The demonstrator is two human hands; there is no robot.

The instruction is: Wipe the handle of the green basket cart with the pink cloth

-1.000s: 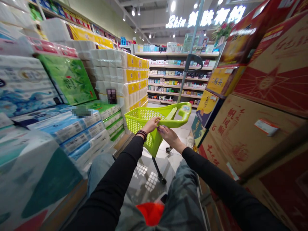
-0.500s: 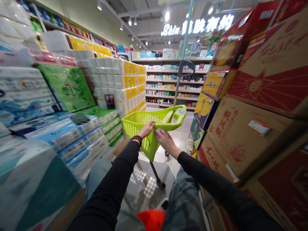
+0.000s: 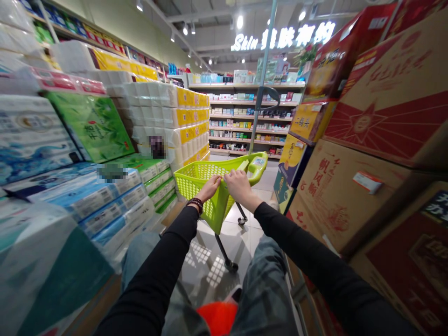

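Note:
A lime-green wheeled shopping basket (image 3: 196,179) stands on the shiny floor in the aisle ahead of me, tilted toward me, and it looks empty. My left hand (image 3: 210,187), with a dark bead bracelet at the wrist, is closed over the basket's near rim. My right hand (image 3: 239,183) is closed over the same rim just to the right of it. Both arms wear black sleeves. The basket's curved handle (image 3: 258,164) sits at its far end.
Stacked packs of tissue and toilet paper (image 3: 105,154) line the left side. Large red and brown cardboard boxes (image 3: 367,154) are piled on the right. Shelves of small goods (image 3: 245,121) close the aisle's far end. A metal pole (image 3: 261,79) rises behind the basket.
My right hand came up from below the rim and closed over the top of it. The basket and view drifted slightly left; my left hand kept its grip.

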